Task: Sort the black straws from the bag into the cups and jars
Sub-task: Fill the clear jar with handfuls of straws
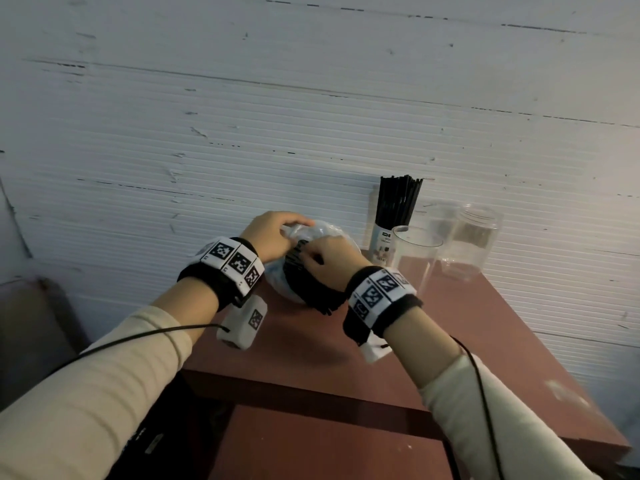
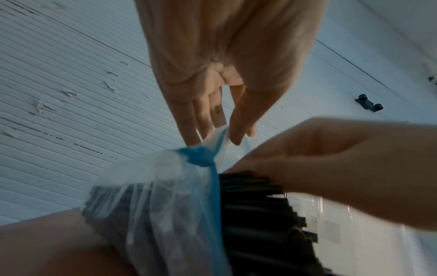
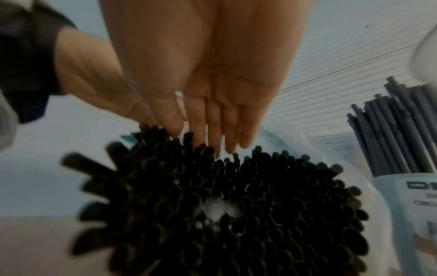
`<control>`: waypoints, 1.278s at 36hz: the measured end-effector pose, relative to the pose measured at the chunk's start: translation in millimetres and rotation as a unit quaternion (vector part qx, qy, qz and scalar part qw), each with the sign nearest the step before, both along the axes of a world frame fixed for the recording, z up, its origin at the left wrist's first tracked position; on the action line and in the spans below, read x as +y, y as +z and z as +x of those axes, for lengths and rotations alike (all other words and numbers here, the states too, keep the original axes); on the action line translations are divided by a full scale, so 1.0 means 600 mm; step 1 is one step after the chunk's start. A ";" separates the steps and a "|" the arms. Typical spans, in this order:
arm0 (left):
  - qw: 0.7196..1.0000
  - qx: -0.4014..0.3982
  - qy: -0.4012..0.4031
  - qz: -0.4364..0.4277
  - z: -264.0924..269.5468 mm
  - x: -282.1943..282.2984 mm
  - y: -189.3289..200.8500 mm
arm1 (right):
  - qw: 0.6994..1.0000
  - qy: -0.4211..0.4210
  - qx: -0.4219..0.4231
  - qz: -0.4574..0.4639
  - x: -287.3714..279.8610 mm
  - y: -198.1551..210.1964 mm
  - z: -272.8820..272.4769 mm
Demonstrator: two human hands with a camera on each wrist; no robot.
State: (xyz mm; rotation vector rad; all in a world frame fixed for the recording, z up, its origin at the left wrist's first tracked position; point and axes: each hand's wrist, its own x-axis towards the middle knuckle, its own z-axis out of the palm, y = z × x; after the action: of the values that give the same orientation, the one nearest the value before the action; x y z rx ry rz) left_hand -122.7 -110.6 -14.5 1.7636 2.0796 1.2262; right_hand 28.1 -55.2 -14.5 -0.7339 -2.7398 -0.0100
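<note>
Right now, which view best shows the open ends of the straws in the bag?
The right wrist view: the bagged straws face it end-on. The left wrist view shows them side-on beside the bag; the head view mostly hides them behind the right hand.

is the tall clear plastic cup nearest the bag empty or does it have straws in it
Empty: the tall clear plastic cup shows only table through its wall; the white printed cup behind holds black straws.

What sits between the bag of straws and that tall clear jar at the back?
In the head view, a white cup already full of black straws and an empty clear cup stand between the bag and the jar.
</note>
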 end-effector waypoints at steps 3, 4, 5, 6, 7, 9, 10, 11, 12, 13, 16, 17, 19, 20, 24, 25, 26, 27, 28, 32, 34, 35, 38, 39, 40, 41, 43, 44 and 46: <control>1.000 0.008 0.021 -0.004 0.001 0.005 0.004 | 0.998 -0.031 -0.056 -0.028 0.011 -0.010 -0.032; 1.000 0.012 0.020 -0.002 0.000 0.005 0.006 | 0.996 -0.042 -0.059 -0.043 0.016 -0.013 -0.039; 1.000 0.017 0.018 -0.001 -0.001 0.005 0.008 | 0.996 -0.043 -0.056 -0.046 0.022 -0.014 -0.046; 1.000 0.022 0.013 0.000 -0.002 0.005 0.008 | 0.997 -0.038 -0.057 -0.038 0.026 -0.014 -0.049; 1.000 0.023 0.009 -0.003 -0.004 0.004 0.009 | 0.997 -0.034 -0.066 -0.027 0.029 -0.013 -0.052; 1.000 0.022 0.002 -0.014 -0.006 0.003 0.009 | 0.995 -0.028 -0.093 0.003 0.031 -0.005 -0.053; 1.000 0.025 0.002 -0.018 -0.008 0.001 0.009 | 0.995 -0.027 -0.096 0.000 0.034 -0.004 -0.052; 0.999 0.029 0.003 -0.020 -0.008 0.000 0.009 | 0.996 -0.019 -0.088 -0.016 0.037 0.000 -0.053; 0.999 0.031 0.004 -0.019 -0.010 0.000 0.008 | 0.996 -0.007 -0.091 -0.014 0.042 -0.001 -0.053; 0.999 0.032 0.004 -0.018 -0.012 0.000 0.008 | 0.996 0.007 -0.085 -0.008 0.042 0.000 -0.052; 0.999 0.026 0.004 -0.020 -0.015 0.000 0.008 | 0.998 -0.010 -0.065 0.006 0.043 -0.001 -0.048; 0.999 0.026 0.004 -0.020 -0.015 -0.001 0.008 | 0.998 -0.016 -0.062 0.004 0.042 0.001 -0.048; 0.999 0.026 0.004 -0.019 -0.013 0.000 0.011 | 0.997 -0.025 -0.079 0.006 0.038 0.004 -0.048; 0.999 0.024 0.005 -0.020 -0.012 0.000 0.013 | 0.996 -0.031 -0.086 0.006 0.037 0.000 -0.048; 1.000 0.021 0.001 -0.022 -0.010 0.001 0.018 | 0.997 -0.045 -0.068 0.007 0.034 -0.009 -0.046; 0.999 0.024 0.000 -0.024 -0.010 0.001 0.019 | 0.997 -0.039 -0.065 0.014 0.028 -0.006 -0.043; 0.999 0.025 -0.001 -0.026 -0.010 0.001 0.018 | 0.998 -0.029 -0.057 0.020 0.026 -0.004 -0.038; 0.999 0.024 -0.002 -0.026 -0.010 0.001 0.017 | 0.998 -0.018 -0.046 0.027 0.026 -0.003 -0.034; 1.000 0.019 -0.003 -0.025 -0.010 0.002 0.015 | 0.998 -0.007 -0.034 0.045 0.025 -0.002 -0.031; 1.000 0.010 -0.004 -0.020 -0.011 0.005 0.008 | 1.000 0.008 -0.006 0.018 0.028 -0.003 -0.016; 1.000 0.014 -0.008 -0.024 -0.012 0.005 0.003 | 1.000 0.023 0.012 -0.003 0.027 -0.001 -0.003; 0.999 0.017 -0.013 -0.027 -0.014 0.005 0.001 | 0.999 0.030 0.019 -0.012 0.027 0.000 0.006; 0.997 0.056 -0.035 -0.039 -0.016 0.000 -0.008 | 0.998 0.051 0.040 -0.011 0.029 0.000 0.036; 0.995 0.084 -0.036 -0.041 -0.013 -0.002 -0.011 | 0.997 0.055 0.051 -0.011 0.029 0.000 0.047; 0.993 0.109 -0.032 -0.035 -0.009 -0.003 -0.014 | 0.996 0.057 0.062 -0.010 0.030 0.000 0.059; 0.992 0.121 -0.027 -0.023 -0.004 -0.003 -0.017 | 0.995 0.061 0.074 -0.007 0.029 0.000 0.071; 0.991 0.126 -0.030 0.014 0.011 -0.005 -0.020 | 0.993 0.074 0.090 -0.001 0.027 0.001 0.095; 0.989 0.136 -0.044 0.035 0.022 -0.005 -0.020 | 0.992 0.081 0.095 0.002 0.024 0.002 0.105; 0.979 0.180 -0.078 0.053 0.045 0.000 -0.018 | 0.991 0.087 0.103 0.012 0.018 0.006 0.124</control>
State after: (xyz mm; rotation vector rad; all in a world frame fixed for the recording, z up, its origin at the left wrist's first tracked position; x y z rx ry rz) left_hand -95.5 -110.7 -25.3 2.2962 2.0296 1.0567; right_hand 102.7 -44.5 -10.9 -0.4581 -2.5899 0.0683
